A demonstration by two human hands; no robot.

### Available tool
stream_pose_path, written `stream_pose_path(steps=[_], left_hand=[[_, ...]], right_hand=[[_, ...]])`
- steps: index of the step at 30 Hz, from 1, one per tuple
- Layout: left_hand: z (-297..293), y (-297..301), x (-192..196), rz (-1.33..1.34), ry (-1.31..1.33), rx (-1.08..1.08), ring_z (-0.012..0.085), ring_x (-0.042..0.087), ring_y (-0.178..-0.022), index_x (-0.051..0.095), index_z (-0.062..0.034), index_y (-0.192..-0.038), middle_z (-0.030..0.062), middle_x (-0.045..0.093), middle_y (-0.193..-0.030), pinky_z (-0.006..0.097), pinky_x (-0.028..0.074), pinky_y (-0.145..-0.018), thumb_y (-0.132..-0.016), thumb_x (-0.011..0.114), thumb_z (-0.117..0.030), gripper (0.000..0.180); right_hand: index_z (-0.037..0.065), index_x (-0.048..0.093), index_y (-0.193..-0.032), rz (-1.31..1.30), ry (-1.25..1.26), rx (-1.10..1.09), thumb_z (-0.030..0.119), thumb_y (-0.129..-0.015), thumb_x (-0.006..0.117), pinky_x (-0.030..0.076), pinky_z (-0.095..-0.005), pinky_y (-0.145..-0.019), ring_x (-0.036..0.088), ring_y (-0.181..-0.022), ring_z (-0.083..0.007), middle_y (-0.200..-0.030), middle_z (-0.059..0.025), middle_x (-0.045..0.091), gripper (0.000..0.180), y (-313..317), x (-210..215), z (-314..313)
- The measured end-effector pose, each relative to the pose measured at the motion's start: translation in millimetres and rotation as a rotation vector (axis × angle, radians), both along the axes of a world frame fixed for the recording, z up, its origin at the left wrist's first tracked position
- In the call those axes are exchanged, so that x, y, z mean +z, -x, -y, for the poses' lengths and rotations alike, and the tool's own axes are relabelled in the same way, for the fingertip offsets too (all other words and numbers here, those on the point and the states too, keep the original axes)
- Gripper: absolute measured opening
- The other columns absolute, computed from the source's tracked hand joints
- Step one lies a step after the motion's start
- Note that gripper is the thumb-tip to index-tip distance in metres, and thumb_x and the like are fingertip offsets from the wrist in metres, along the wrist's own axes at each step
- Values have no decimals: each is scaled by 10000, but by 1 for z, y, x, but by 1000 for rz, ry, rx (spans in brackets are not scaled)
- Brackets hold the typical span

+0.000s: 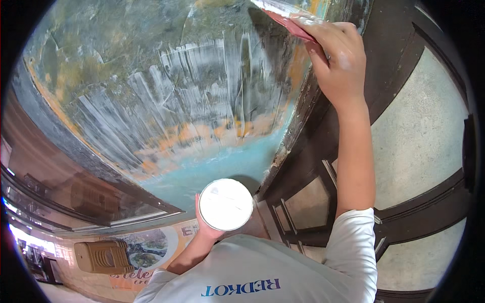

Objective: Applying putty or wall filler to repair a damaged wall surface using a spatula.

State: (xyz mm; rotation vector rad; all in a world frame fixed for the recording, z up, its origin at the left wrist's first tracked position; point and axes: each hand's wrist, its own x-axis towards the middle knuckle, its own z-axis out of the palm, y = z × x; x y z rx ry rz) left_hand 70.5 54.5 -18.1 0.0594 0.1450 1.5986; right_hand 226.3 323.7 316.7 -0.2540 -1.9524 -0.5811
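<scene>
The right hand (339,63) has its fingers closed round a red scraper (290,24) coated in white, near the upper part of the wall's (209,167) right edge; whether the blade touches the wall I cannot tell. The left hand (208,232) is curved partly round a white tub (225,204), held in front of the wall's lower edge, though most of that grip is hidden; whether the tub's white top is paste or a lid is unclear. To spread well, I would keep the blade low and its pressure even, overlap the ridged white streaks (207,70) across the wall's middle, and carry little paste at once. The dark door frame (323,129) meets the wall's right edge closely, so strokes there probably want to run alongside it; its edge looks rough and chipped. Dark glass (60,174) lies beyond the wall's left edge. Past its lower left corner are a tan case (103,256) and a poster (147,246), both clear of the scraper.
</scene>
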Motion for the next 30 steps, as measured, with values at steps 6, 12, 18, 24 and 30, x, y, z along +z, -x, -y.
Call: stream_pose_path(steps=[6, 12, 18, 24, 30], left_hand=[[0, -2, 1, -67, 61, 21, 461, 377, -1452, 377, -207, -1579, 139, 368, -1625, 727, 296, -1146, -929, 333, -785, 871], [5, 4, 13, 0, -6, 20, 474, 386, -1441, 359, -224, -1584, 141, 352, -1631, 763, 296, -1123, -931, 317, -791, 866], [0, 4, 13, -6, -5, -17, 471, 391, -1439, 352, -220, -1586, 150, 355, -1626, 749, 308, -1128, -925, 310, -802, 881], [2, -1, 10, -76, 78, 32, 464, 390, -1444, 342, -213, -1593, 145, 374, -1617, 740, 309, -1132, -918, 320, -804, 897], [0, -3, 9, -15, -21, 2, 459, 399, -1441, 349, -224, -1587, 141, 384, -1611, 739, 320, -1127, -931, 308, -791, 869]], right_hand=[[249, 762, -1173, 96, -58, -128, 157, -760, 750, 398, -410, -882, 569, -1034, -243, -1176, 18, 681, 423, 27, -137, -8], [237, 743, -1026, 226, 225, -1, 169, -803, 708, 401, -407, -822, 572, -934, -207, -951, 56, 631, 236, 1, -211, 40], [192, 724, -1022, 527, 403, -18, 217, -922, 637, 404, -457, -880, 598, -972, -270, -935, -20, 682, 134, 12, -189, -9], [186, 751, -1073, 228, 212, -25, 231, -902, 709, 447, -441, -863, 616, -990, -270, -1024, -4, 732, 182, -3, -22, 1], [244, 790, -1072, -42, -104, -14, 162, -778, 763, 459, -389, -752, 622, -879, -224, -1015, 51, 723, 306, 9, -39, 5]])
